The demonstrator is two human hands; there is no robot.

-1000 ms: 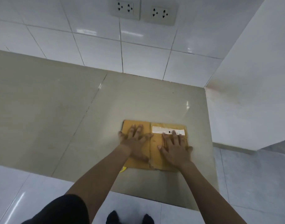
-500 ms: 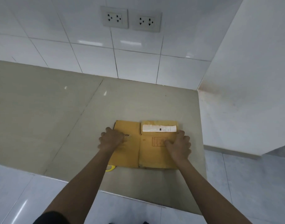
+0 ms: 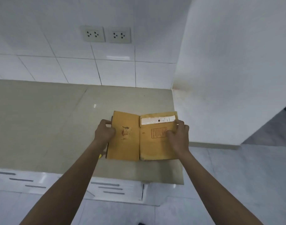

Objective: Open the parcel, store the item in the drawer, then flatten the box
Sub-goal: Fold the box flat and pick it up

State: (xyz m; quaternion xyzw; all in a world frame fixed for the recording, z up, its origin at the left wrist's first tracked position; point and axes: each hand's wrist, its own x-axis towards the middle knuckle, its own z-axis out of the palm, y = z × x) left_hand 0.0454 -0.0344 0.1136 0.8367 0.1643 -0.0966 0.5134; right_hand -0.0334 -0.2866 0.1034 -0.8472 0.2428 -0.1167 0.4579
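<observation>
A flattened brown cardboard box [image 3: 132, 143] lies on the beige counter [image 3: 49, 124] near its right end, with a white shipping label [image 3: 156, 120] along its far right edge and a red printed stamp below it. My left hand [image 3: 104, 132] curls around the box's left edge. My right hand [image 3: 178, 135] grips the right edge, thumb on top near the stamp. The box's near edge looks slightly raised off the counter. A bit of yellow [image 3: 100, 155] shows under its left near corner. White drawer fronts [image 3: 109, 189] with grey handles sit below the counter.
A white tiled wall with two sockets [image 3: 106, 34] stands behind the counter. A white wall [image 3: 228, 78] rises right beside the box. Grey floor tiles lie below.
My hands went from pressing flat on the box to curling around its left and right edges. The camera view has pulled back, showing the drawers.
</observation>
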